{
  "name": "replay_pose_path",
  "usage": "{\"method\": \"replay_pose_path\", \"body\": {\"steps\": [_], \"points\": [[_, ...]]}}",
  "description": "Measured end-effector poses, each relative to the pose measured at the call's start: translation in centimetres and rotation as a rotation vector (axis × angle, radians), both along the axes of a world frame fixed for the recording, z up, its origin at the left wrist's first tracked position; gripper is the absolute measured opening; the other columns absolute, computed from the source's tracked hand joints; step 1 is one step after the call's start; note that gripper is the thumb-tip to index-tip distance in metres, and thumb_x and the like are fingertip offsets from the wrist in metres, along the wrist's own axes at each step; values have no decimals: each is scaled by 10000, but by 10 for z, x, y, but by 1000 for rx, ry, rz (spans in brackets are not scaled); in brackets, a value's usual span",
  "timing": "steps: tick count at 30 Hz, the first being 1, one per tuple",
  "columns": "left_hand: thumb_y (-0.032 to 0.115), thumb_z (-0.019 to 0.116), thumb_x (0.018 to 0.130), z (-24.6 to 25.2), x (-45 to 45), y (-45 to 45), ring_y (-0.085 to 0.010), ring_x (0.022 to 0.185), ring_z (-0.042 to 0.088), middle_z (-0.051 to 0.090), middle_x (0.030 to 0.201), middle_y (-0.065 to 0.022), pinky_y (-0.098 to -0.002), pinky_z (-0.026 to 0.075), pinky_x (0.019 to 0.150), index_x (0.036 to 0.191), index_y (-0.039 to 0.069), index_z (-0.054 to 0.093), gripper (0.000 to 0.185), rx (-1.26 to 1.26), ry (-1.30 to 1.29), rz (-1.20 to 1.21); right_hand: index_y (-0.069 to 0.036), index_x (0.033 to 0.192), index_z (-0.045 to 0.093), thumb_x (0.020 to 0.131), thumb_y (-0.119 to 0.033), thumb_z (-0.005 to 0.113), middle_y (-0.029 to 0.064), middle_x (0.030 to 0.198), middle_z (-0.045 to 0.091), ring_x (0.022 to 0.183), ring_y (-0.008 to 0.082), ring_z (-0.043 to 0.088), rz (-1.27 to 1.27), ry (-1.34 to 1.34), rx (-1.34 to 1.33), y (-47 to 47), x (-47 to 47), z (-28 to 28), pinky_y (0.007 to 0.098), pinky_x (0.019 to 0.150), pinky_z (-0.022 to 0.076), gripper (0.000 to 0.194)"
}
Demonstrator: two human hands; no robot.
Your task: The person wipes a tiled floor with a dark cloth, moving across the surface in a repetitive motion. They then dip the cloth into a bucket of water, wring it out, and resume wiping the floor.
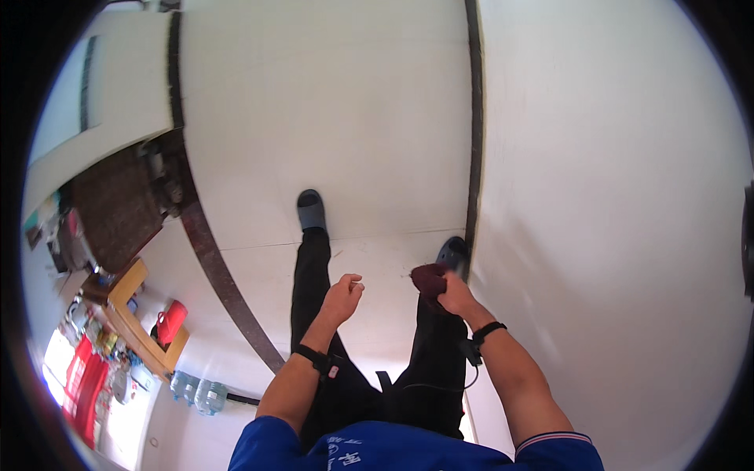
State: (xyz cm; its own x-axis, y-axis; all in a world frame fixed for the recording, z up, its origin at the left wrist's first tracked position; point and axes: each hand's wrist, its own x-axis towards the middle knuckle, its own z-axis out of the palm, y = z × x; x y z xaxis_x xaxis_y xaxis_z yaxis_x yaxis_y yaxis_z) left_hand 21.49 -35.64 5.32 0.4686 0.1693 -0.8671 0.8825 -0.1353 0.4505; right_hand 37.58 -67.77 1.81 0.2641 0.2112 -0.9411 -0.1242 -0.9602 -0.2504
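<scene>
In my right hand (458,295) is a bunched dark maroon cloth (429,281), held above my right foot. That foot wears a dark slipper (452,252) close against the dark baseboard. My left hand (344,297) hangs over the pale floor (330,147) beside my left leg, its fingers loosely curled with nothing in them. A second slipper (311,211) is on my left foot, farther forward. Each wrist carries a black band, and a thin cable (447,387) runs from the right one.
A white wall (589,176) with a dark baseboard (474,118) rises close on my right. To the left stand a dark brown cabinet (115,206), a wooden table (132,327) and a red object (172,322). Several large clear water bottles (209,396) are at lower left.
</scene>
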Motion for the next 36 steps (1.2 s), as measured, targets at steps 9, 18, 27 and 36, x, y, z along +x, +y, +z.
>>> {"method": "replay_pose_path", "body": {"steps": [9, 18, 27, 36], "points": [[280, 598, 1041, 127, -213, 27, -278, 1003, 788, 809, 1066, -158, -408, 607, 926, 1285, 6, 671, 374, 293, -14, 477, 1, 1338, 563, 847, -130, 713, 311, 1315, 664, 1265, 491, 624, 104, -222, 56, 19, 32, 149, 536, 1085, 526, 531], [154, 665, 957, 221, -521, -213, -328, 838, 773, 770, 879, -175, -498, 610, 772, 849, 18, 751, 193, 36, 449, 258, 0, 1265, 612, 800, -98, 731, 270, 1190, 728, 1182, 443, 689, 260, -295, 259, 15, 28, 245, 495, 1032, 548, 490], [327, 557, 1091, 192, -485, -119, -217, 956, 762, 808, 1070, -150, -380, 596, 864, 1266, -8, 707, 407, 36, 154, 603, -1, 1298, 555, 827, -131, 703, 279, 1170, 721, 1152, 449, 701, 186, -542, 61, -128, -92, 321, 496, 1026, 547, 510], [215, 562, 1082, 177, -641, -68, -243, 1002, 769, 778, 1154, -192, -343, 623, 880, 1365, -52, 626, 394, 106, 111, 873, -22, 1298, 570, 829, -107, 681, 254, 1166, 731, 1120, 421, 717, 314, -495, -24, -122, -239, 391, 473, 984, 569, 489]]}}
